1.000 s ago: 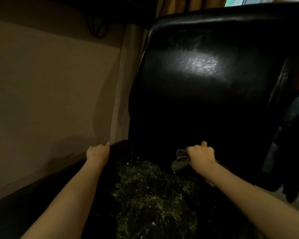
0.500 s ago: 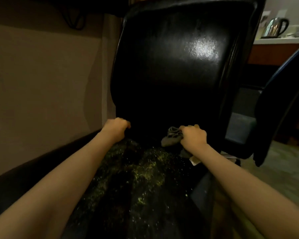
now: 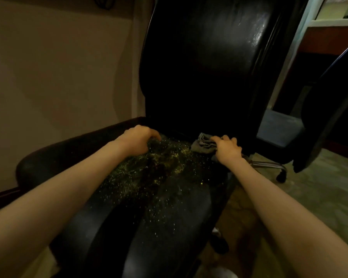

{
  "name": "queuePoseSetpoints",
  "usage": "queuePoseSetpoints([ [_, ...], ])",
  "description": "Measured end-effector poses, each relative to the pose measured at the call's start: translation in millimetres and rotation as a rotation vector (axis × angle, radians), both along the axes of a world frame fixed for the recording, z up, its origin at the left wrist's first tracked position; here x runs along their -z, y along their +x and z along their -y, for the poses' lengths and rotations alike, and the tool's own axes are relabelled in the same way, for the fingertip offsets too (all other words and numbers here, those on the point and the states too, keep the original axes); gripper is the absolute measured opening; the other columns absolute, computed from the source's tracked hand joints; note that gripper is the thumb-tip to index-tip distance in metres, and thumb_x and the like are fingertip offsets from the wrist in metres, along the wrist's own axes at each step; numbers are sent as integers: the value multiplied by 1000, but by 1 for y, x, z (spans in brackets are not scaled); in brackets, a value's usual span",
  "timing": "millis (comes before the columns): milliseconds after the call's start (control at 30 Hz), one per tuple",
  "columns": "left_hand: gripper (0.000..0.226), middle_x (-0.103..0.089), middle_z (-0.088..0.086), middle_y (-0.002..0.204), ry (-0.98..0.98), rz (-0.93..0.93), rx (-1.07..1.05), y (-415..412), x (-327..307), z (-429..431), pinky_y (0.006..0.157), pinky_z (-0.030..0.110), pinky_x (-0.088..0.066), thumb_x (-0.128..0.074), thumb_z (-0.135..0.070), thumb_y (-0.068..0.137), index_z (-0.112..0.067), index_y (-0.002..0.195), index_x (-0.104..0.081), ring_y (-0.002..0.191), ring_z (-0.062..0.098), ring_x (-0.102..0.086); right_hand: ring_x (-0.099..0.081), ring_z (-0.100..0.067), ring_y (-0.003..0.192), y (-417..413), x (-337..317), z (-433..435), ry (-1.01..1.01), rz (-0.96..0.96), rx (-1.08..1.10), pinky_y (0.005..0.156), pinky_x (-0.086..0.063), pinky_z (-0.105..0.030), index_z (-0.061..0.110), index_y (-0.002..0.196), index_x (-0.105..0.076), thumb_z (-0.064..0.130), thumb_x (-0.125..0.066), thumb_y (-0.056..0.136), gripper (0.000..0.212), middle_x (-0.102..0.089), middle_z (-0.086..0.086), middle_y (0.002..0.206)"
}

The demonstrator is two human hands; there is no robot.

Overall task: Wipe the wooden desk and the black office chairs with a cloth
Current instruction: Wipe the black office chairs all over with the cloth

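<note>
A black leather office chair (image 3: 205, 63) fills the middle of the view, its tall backrest upright and its seat (image 3: 159, 197) speckled with yellowish flecks. My left hand (image 3: 138, 140) grips the back left part of the seat where it meets the backrest. My right hand (image 3: 227, 149) is closed on a crumpled grey cloth (image 3: 203, 144), pressed onto the back right of the seat at the crease below the backrest.
A beige wall (image 3: 58, 77) with a dark baseboard runs along the left. A second dark chair (image 3: 329, 109) stands at the right, with a chrome caster leg (image 3: 273, 167) on the greenish floor. A wooden counter (image 3: 329, 41) sits at the far right.
The view has swung, so the chair sits more to the left and more floor shows at the right. Both hands stay at the seat's back edge; the cloth remains in the right hand.
</note>
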State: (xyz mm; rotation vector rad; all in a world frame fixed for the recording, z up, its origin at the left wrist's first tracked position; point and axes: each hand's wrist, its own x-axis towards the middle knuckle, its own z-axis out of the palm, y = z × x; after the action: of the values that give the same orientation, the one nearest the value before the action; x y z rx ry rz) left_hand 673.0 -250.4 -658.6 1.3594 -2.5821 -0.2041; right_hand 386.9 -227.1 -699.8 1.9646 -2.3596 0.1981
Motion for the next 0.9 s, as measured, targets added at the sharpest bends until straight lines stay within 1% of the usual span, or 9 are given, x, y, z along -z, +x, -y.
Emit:
queuePoseSetpoints([
  [133, 36, -62, 2, 117, -21, -40, 23, 10, 5, -50, 92, 28, -50, -54, -8, 93, -24, 125, -56, 105, 14, -60, -29, -39, 128, -1, 0, -2, -11, 3, -7, 100, -37, -54, 27, 146, -27, 19, -62, 89, 68, -32, -13, 144],
  [233, 47, -51, 0, 132, -59, -63, 0, 24, 12, -75, 94, 26, -48, -54, -3, 90, -28, 131, -51, 115, 15, -54, -32, -39, 126, -2, 0, -5, -25, -42, -23, 100, -38, -52, 26, 147, -26, 18, -59, 90, 65, -35, -15, 142],
  [333, 64, -35, 0, 143, 76, -95, -28, 32, 16, -79, 93, 27, -47, -54, 5, 85, -30, 137, -43, 123, 18, -45, -38, -38, 123, 1, -2, -5, -37, -36, -27, 94, -44, -45, 26, 146, -29, 18, -54, 92, 59, -43, -16, 137],
  [400, 54, -47, 1, 134, 64, -129, -61, 30, 17, -77, 92, 27, -48, -56, -1, 88, -29, 133, -47, 116, 17, -52, -47, -34, 117, 9, -4, -8, -44, -15, -46, 82, -47, -38, 26, 144, -34, 19, -53, 92, 56, -50, -15, 131],
  [500, 37, -62, 0, 116, -35, -239, -107, 20, 15, -77, 94, 33, -50, -54, -7, 92, -23, 125, -56, 106, 13, -60, -55, -26, 100, 22, -11, -10, 5, 84, -146, 63, -42, -27, 20, 141, -42, 15, -54, 90, 52, -56, -15, 124],
  [600, 49, -55, 2, 125, -57, -133, -77, 15, 15, -82, 93, 36, -50, -54, 1, 88, -26, 130, -51, 111, 18, -56, -55, -29, 102, 22, -29, -12, -7, 233, -173, 74, -46, -33, 15, 138, -47, 11, -54, 91, 47, -56, -17, 122],
  [700, 56, -47, -5, 127, 52, -37, 31, 19, 12, -91, 95, 34, -49, -63, -6, 84, -35, 129, -47, 115, 12, -50, -50, -33, 112, 3, -37, -20, -151, 161, -98, 80, -47, -39, 20, 137, -46, 15, -53, 91, 47, -55, -16, 123],
  [800, 35, -45, -19, 119, 246, -44, 145, 32, 5, -116, 89, 18, -44, -73, -26, 79, -46, 102, -54, 105, -3, -47, -35, -39, 124, -14, -20, -33, -67, -54, -32, 90, -43, -46, 16, 139, -42, 17, -54, 92, 49, -46, -18, 132],
  [900, 29, -40, -26, 115, 419, 59, 170, 48, 9, -139, 90, 16, -40, -78, -34, 71, -47, 81, -53, 108, -5, -40, -35, -41, 124, -31, -5, -34, -35, 59, 17, 92, -42, -46, 14, 141, -40, 19, -54, 91, 52, -45, -20, 132],
])
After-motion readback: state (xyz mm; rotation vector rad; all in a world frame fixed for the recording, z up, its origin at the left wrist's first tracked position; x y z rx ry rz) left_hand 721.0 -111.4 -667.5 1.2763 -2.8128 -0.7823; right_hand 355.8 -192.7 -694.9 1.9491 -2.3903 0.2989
